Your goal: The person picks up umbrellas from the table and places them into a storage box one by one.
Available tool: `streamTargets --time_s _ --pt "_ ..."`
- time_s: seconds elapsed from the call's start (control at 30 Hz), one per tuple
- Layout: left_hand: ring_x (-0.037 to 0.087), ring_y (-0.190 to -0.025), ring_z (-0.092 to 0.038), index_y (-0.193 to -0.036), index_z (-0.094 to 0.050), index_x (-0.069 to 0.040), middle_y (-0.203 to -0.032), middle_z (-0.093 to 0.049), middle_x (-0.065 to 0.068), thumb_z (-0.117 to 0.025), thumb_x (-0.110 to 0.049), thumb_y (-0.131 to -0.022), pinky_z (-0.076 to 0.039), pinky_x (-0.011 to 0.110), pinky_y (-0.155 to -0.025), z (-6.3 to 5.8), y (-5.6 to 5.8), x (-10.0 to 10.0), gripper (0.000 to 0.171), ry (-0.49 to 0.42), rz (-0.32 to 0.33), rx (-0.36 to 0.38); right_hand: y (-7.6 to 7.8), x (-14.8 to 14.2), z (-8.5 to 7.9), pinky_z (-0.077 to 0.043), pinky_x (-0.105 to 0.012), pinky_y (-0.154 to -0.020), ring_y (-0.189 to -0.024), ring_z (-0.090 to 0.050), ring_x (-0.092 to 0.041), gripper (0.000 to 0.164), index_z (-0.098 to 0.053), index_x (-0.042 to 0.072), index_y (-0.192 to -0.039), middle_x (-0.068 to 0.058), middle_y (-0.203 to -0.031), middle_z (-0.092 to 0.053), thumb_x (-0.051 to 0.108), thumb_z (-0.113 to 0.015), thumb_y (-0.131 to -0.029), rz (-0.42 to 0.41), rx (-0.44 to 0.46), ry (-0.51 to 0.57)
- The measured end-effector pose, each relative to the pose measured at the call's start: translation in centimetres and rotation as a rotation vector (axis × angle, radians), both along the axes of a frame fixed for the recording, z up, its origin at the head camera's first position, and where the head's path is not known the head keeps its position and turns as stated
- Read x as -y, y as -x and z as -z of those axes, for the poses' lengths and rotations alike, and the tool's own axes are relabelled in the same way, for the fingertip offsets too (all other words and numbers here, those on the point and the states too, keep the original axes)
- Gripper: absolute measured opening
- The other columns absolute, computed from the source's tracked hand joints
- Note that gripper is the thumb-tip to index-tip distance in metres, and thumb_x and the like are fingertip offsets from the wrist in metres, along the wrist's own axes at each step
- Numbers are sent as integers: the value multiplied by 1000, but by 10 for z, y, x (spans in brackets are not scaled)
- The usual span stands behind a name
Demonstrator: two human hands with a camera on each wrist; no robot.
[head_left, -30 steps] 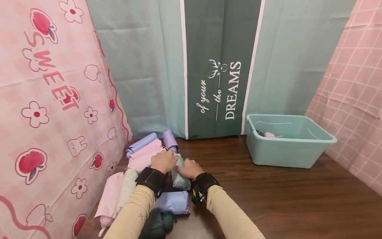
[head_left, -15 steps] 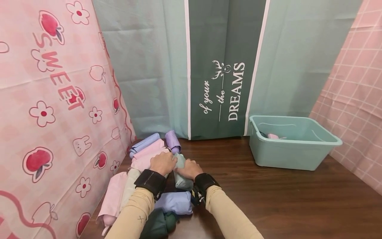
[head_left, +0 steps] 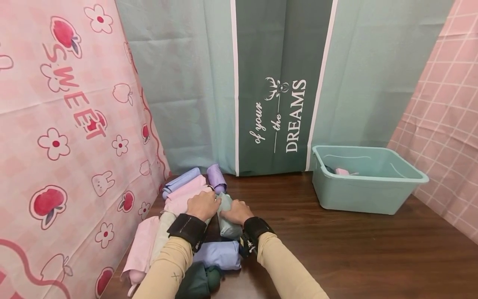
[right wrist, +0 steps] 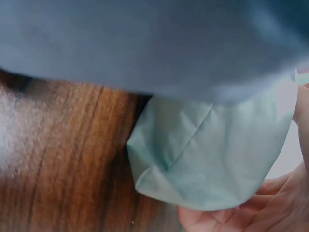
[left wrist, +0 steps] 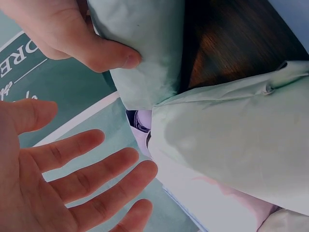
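Observation:
My right hand (head_left: 237, 212) grips a mint-green folded umbrella (head_left: 229, 229) in its fabric sleeve, thumb laid across the side in the left wrist view. Just left of it is my left hand (head_left: 203, 205); in the left wrist view its fingers (left wrist: 82, 181) are spread and hold nothing. A pale grey-green umbrella (left wrist: 227, 140) lies beside that hand, with pink umbrellas (head_left: 186, 193) beyond. In the right wrist view, the sleeve's closed end (right wrist: 193, 159) shows over the wood, fingers curled beneath it.
Around the hands lie a purple umbrella (head_left: 216, 176), a blue one (head_left: 181, 180), a periwinkle one (head_left: 220, 255), a dark green one (head_left: 198, 280) and a pink one (head_left: 142, 245). A teal bin (head_left: 358, 195) holding a few items stands right on the wooden table (head_left: 317, 249). Curtains surround it.
The head view has shifted slightly, so the scene sits a little further right. Both hands stay near the mint-green umbrella, with hardly any movement.

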State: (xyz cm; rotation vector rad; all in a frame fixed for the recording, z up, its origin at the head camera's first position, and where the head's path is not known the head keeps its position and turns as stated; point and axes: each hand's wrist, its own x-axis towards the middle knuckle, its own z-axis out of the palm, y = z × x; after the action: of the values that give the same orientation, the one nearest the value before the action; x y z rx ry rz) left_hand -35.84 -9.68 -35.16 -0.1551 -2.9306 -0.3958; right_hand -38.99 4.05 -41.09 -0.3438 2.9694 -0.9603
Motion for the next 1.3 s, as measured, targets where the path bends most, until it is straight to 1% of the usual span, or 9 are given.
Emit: streamTargets --time_s 0.13,0.27,0.43,0.57,0.67,0.8,0.93,1.03,1.3 --pt "46 -96 -67 -102 -73 -5 -106 -70 22 -58 -31 -99 -52 61 -75 1 1 0 30 3 -5 7 2 -3 0 -50 -35 -53 -64 -59 -25 31 -61 0 -80 -11 -75 -59 29 -73 -81 -1 3 15" --pt "46 -96 -68 -101 -73 -5 -106 -70 22 -58 -31 -99 -52 60 -74 2 1 1 31 2 -9 3 3 -7 -4 -48 -34 -45 -59 -58 -23 31 -59 2 -76 -9 -71 -57 29 -74 -80 8 0 29" --pt "45 -94 -68 -99 -73 -4 -105 -71 22 -59 -29 -97 -52 61 -74 3 0 -2 29 -6 -7 -15 6 -15 -10 -47 -32 -47 -59 -58 -22 31 -60 3 -76 -8 -70 -58 30 -74 -80 17 -14 37" --pt "46 -94 -68 -98 -73 -2 -104 -71 23 -60 -28 -96 -52 61 -74 3 -1 -5 29 -6 -3 -36 9 -26 -16 -46 -32 -46 -58 -57 -22 32 -59 3 -78 -8 -70 -57 31 -74 -80 40 -1 36" --pt "45 -92 -68 -93 -71 -3 -100 -71 22 -60 -29 -95 -52 60 -72 3 -1 -7 28 -3 1 -48 13 -37 -22 -46 -31 -48 -60 -58 -22 32 -59 3 -80 -8 -72 -57 32 -73 -81 63 8 30" --pt "44 -89 -68 -87 -70 -4 -97 -71 21 -61 -28 -95 -52 59 -71 3 -1 -9 27 -5 4 -54 15 -54 -35 -48 -32 -53 -64 -60 -23 32 -60 3 -81 -8 -74 -59 33 -73 -82 96 -16 29" --pt "45 -89 -68 -92 -72 -3 -98 -70 22 -61 -28 -95 -52 60 -71 4 -1 -15 28 -6 14 -62 18 -76 -47 -49 -33 -55 -66 -62 -24 31 -61 4 -79 -9 -74 -60 33 -71 -82 132 -44 23" --pt "46 -89 -68 -95 -73 -2 -99 -70 24 -62 -29 -96 -52 60 -71 5 -1 -19 29 0 21 -65 19 -93 -55 -51 -33 -54 -65 -63 -24 32 -61 3 -81 -10 -75 -61 34 -70 -82 149 -47 20" --pt "46 -86 -69 -92 -71 -1 -97 -70 27 -64 -29 -96 -53 60 -69 4 3 -29 29 13 32 -78 22 -141 -78 -52 -35 -55 -67 -65 -26 37 -61 -2 -89 -14 -79 -62 35 -67 -86 203 -62 37"
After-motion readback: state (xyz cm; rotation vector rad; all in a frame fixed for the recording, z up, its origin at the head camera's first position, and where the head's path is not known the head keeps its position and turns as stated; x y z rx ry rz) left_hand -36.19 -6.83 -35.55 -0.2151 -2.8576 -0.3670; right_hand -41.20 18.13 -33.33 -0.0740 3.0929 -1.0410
